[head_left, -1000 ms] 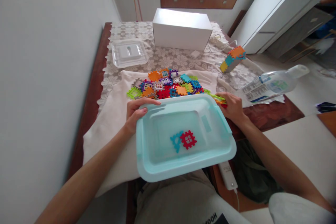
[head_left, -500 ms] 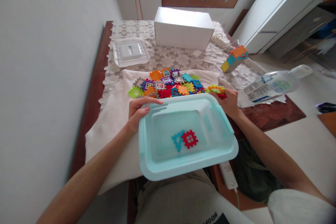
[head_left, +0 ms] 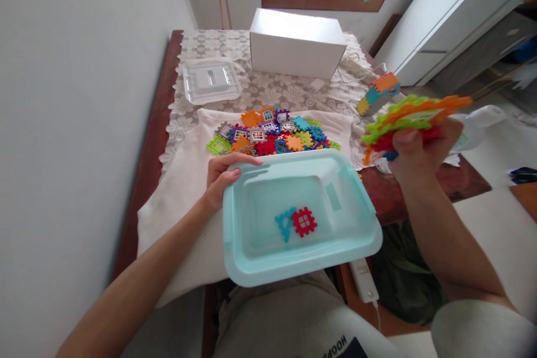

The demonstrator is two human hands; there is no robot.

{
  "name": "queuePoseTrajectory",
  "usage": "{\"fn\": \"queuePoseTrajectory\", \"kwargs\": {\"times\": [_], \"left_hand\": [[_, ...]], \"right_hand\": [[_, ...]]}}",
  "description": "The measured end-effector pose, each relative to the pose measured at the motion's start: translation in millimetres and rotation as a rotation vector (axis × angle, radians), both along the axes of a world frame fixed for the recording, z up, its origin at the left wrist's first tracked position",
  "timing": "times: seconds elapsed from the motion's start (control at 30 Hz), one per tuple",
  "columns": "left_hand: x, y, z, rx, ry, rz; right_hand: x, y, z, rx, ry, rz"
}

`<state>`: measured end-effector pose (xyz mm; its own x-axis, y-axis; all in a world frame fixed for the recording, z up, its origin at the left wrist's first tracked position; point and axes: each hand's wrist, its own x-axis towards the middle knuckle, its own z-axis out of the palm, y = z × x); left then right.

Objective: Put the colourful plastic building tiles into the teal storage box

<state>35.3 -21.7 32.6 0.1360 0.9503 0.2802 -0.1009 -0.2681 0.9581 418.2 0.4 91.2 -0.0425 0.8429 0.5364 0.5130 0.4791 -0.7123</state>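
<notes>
My left hand (head_left: 224, 178) grips the far left rim of a pale turquoise plastic bin (head_left: 251, 268), tilted toward me at the table's near edge. Inside lie a red window-shaped building tile (head_left: 304, 222) and a blue building tile (head_left: 285, 225). Raised to the right of the bin, my right hand (head_left: 419, 148) is closed around a stack of interlocking building tiles (head_left: 413, 114) in orange, green, red and blue, slightly blurred. Beyond the bin, a pile of colourful building tiles (head_left: 268, 133) rests on a white cloth (head_left: 180, 196).
A white box (head_left: 297, 53) stands at the back, with a clear plastic lid (head_left: 212, 81) to its left. Toward the right are an assembled tile block (head_left: 377, 94) and a clear bottle (head_left: 482, 123), partly behind my right hand. A wall (head_left: 84, 95) borders the left side.
My right hand has come up and to the right from beside the pile, carrying the stack of tiles. My left hand and the bin have stayed nearly in place.
</notes>
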Motion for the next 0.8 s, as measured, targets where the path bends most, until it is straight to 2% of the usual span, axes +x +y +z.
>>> {"fn": "queuePoseTrajectory", "kwargs": {"times": [0.03,0.07,0.13,0.17,0.23,0.3,0.4,0.43,0.5,0.57,0.67,0.73,0.8], "left_hand": [[0.0,-0.6,-0.2,-0.003,0.005,0.006],[0.0,-1.1,-0.4,-0.008,0.009,0.011],[-0.2,-1.6,-1.0,-0.011,0.002,0.016],[-0.4,-1.6,-1.3,-0.013,-0.005,0.012],[-0.5,-1.6,-1.5,-0.014,-0.014,0.002],[-0.5,-1.7,-1.0,-0.009,-0.008,0.001],[-0.3,-2.6,0.4,0.008,0.002,0.013],[-0.3,-2.9,0.7,0.006,0.001,0.015],[-0.4,-3.2,1.1,-0.005,-0.005,0.008],[-0.6,-3.0,1.1,-0.010,-0.009,-0.008],[-0.6,-2.1,0.8,-0.010,-0.013,-0.009],[-0.6,-1.3,0.3,-0.014,-0.023,-0.005],[-0.8,-0.5,-0.5,-0.013,-0.037,-0.016]], "right_hand": [[-15.4,-9.3,11.0,0.109,-0.009,0.114],[-31.7,-17.2,20.3,0.105,-0.076,0.292],[-60.9,-27.4,33.2,-0.035,-0.244,0.561],[-70.8,-29.6,36.5,-0.062,-0.297,0.631],[-76.2,-30.3,37.5,-0.074,-0.296,0.677],[-62.9,-29.8,32.2,-0.034,-0.164,0.606],[-21.8,-32.3,13.7,0.053,0.140,0.336],[-6.8,-34.1,4.4,0.050,0.173,0.257],[20.1,-38.6,-18.7,-0.043,0.053,0.155],[40.1,-43.5,-45.8,-0.170,-0.235,0.113],[57.0,-49.3,-83.5,-0.209,-0.569,0.162],[62.1,-50.5,-98.8,-0.212,-0.614,0.169],[64.0,-48.5,-103.5,-0.201,-0.572,0.147]]}}
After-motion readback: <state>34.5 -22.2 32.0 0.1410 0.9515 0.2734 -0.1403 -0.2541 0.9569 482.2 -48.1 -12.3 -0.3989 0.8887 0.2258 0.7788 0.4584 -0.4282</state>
